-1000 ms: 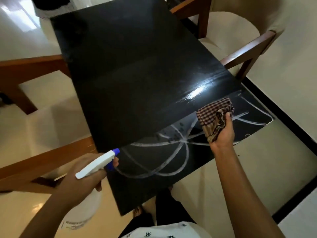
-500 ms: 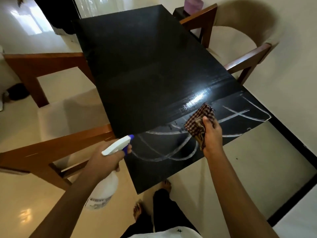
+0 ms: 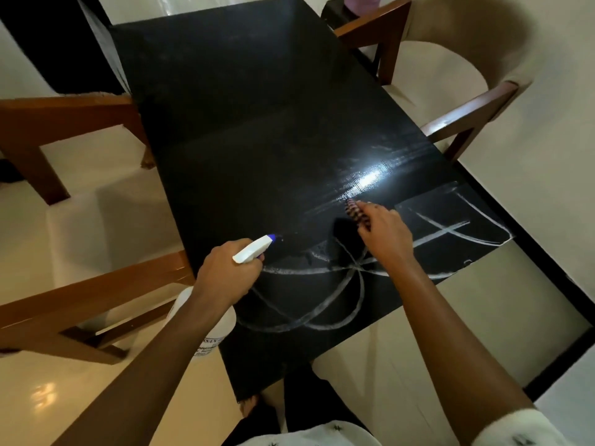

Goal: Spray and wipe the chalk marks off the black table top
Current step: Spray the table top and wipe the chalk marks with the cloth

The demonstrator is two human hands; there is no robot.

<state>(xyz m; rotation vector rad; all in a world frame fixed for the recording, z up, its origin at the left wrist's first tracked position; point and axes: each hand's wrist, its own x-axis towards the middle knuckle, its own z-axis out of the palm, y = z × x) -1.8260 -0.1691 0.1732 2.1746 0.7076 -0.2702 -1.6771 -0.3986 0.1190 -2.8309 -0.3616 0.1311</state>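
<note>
A long black table top [image 3: 257, 130] runs away from me. White chalk marks [image 3: 322, 297] loop across its near end, and more chalk lines [image 3: 450, 233] cross the near right corner. My left hand [image 3: 225, 275] grips a white spray bottle [image 3: 252, 249] with a blue nozzle, held over the table's near left edge and pointing right. My right hand [image 3: 384, 235] holds a brown checked cloth [image 3: 354, 214] over the chalk near the middle, mostly hidden behind the fingers.
Wooden chairs with cream seats stand at both sides: one at the left [image 3: 80, 284], one at the far right [image 3: 450, 91]. A pink object [image 3: 360, 3] sits past the far right corner. Glossy cream floor [image 3: 402, 365] surrounds the table, and my feet [image 3: 251, 407] show below its near edge.
The spray bottle has risen and moved right over the table edge. My right hand with the cloth has shifted left toward the middle chalk loops. The camera has tilted up and moved closer.
</note>
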